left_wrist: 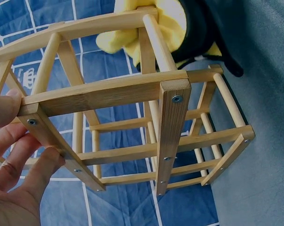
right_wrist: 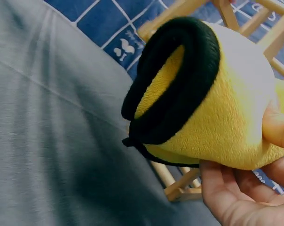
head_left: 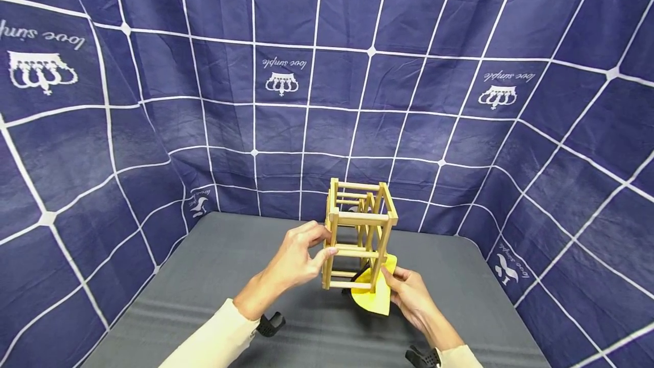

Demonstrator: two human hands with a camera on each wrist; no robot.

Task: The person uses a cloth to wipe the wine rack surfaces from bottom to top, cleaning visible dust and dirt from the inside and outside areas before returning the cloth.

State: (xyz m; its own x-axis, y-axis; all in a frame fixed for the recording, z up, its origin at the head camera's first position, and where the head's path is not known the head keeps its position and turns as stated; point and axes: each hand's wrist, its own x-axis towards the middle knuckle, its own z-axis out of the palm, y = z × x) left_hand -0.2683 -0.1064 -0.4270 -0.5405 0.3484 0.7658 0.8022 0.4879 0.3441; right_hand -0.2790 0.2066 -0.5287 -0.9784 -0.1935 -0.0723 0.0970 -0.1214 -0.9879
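A light wooden rack of slats and round dowels stands tilted between my two hands. My left hand grips its left side, the thumb across one slat and the fingers behind another; in the left wrist view, small screw heads dot the rack's posts. In my right hand is a folded yellow cleaning cloth with black edging, held against the rack's right side. Seen from the right wrist, the cloth is pinched between thumb and fingers, its rolled black edge facing left, and it covers part of the rack.
A grey cloth-covered tabletop lies beneath the hands. Blue fabric with white grid lines and crown prints hangs behind and on both sides. Black straps are on both wrists, by the cream sleeves.
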